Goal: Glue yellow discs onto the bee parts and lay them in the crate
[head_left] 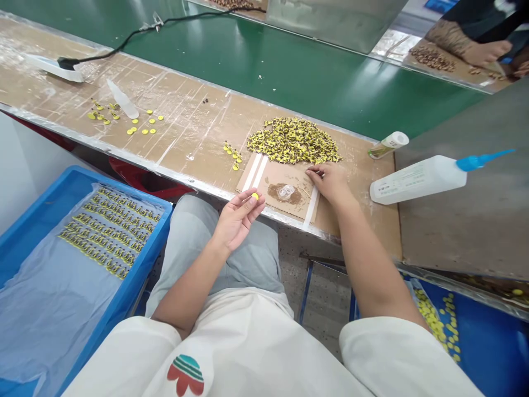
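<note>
My left hand (239,218) pinches a small round yellow disc (255,196) between thumb and fingers, just off the table's front edge. At the near edge of a heap of tiny yellow-and-dark pieces (295,140), my right hand (330,181) has its thumb and fingertips drawn together; what they hold, if anything, is too small to make out. Between the hands lies a cardboard sheet (273,172) with white tape strips. On it sit a clear blob (286,191) in a brown wet-looking stain and a thin stick (306,192).
Right of the heap are a white tube (388,145) and a white bottle with blue nozzle (419,179). Loose yellow discs (144,131) and a small nozzle bottle (122,99) lie left. A blue tray (165,212) holds rows of yellow-and-dark pieces. Across the green belt (248,60), another person's hand (487,52) shows.
</note>
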`<state>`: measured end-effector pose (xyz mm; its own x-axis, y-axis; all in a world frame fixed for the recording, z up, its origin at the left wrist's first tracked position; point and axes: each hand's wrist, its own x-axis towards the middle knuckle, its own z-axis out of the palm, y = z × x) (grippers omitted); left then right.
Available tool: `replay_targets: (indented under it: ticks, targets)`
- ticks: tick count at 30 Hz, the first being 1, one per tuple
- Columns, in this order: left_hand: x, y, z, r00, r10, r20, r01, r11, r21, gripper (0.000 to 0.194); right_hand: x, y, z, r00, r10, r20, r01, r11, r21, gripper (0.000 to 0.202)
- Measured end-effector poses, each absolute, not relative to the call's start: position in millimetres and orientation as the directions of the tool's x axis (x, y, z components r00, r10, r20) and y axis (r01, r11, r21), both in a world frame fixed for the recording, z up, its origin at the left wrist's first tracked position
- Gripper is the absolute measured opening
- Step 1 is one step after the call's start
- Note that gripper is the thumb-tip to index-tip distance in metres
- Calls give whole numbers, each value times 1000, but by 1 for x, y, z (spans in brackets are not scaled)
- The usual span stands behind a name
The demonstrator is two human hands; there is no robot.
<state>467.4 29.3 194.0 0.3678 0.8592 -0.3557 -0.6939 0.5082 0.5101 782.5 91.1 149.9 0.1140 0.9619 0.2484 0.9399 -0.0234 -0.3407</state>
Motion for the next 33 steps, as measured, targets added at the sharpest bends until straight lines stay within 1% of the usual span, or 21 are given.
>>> replay_targets:
  ticks: [5,7,9,11,12,14,16,19,21,25,29,33]
  targets:
    - [468,29,195,371,838,-401,-703,535,468,25,797,101,152,221,973,62,878,-171,-448,37]
    - [468,29,195,369,842,-393,-706,529,471,24,798,103,154,211,976,45,885,-172,-433,35]
    - [467,29,194,366,855,-367,-705,512,490,22,796,101,158,129,986,107,937,-86,-338,30]
    - [466,29,193,362,865,-347,-700,498,512,21,794,97,164,46,979,198,972,3,-237,30]
    - [465,30,193,359,867,-345,-697,495,520,20,793,95,167,31,970,240,977,21,-212,32]
    - [464,30,193,351,866,-355,-692,496,524,21,792,91,172,41,954,297,979,21,-203,33]
    - [464,31,193,345,861,-373,-695,501,515,22,791,88,174,21,954,298,981,37,-190,31]
    - [465,31,194,347,850,-396,-709,515,483,24,791,86,170,-47,969,244,983,88,-162,28]
    - [466,31,194,355,840,-410,-713,527,463,24,790,86,165,-59,969,240,980,103,-173,28]
    - [466,32,192,367,836,-408,-715,534,452,22,784,82,156,-22,952,304,964,101,-248,29]
    - [465,32,190,376,858,-350,-702,510,496,21,778,75,148,77,913,399,942,64,-329,31]
    - [464,29,192,421,860,-288,-691,510,513,20,778,71,144,75,891,449,924,107,-367,32]
